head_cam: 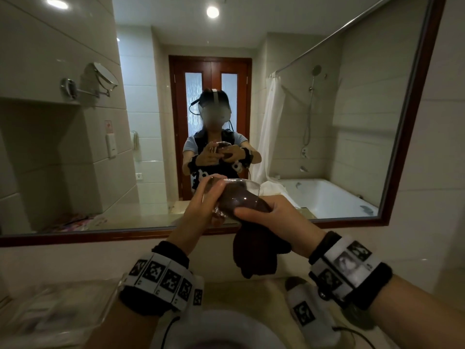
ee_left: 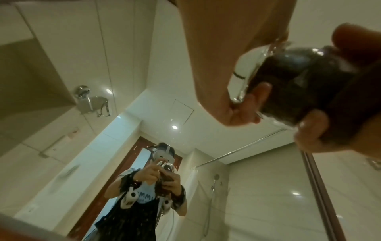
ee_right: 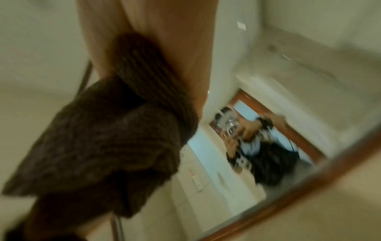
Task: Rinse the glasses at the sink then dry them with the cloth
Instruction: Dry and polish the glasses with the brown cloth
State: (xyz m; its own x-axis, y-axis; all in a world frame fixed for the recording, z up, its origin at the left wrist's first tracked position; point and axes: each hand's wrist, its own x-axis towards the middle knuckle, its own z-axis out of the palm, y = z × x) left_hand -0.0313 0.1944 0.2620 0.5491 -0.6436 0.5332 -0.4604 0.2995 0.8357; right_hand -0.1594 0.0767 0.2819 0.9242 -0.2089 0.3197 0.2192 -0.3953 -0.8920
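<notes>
Held up at chest height before the mirror is a clear glass (head_cam: 236, 191), tilted on its side. My left hand (head_cam: 201, 205) grips its base end, fingers curled round it. A dark brown cloth (head_cam: 254, 255) is pushed into the glass and shows through its wall, the rest hanging down below. My right hand (head_cam: 271, 212) pinches the cloth at the mouth of the glass. The left wrist view shows the glass (ee_left: 253, 65) close up, with the cloth (ee_left: 299, 81) inside it and the right hand's fingers (ee_left: 313, 125) on it. The right wrist view is blurred; the cloth (ee_right: 107, 138) hangs from the palm.
A white basin (head_cam: 226, 326) lies below my hands. On the counter at lower left stands a clear tray (head_cam: 50, 308). A wood-framed mirror (head_cam: 407, 152) covers the wall ahead and reflects a person, a door and a bathtub.
</notes>
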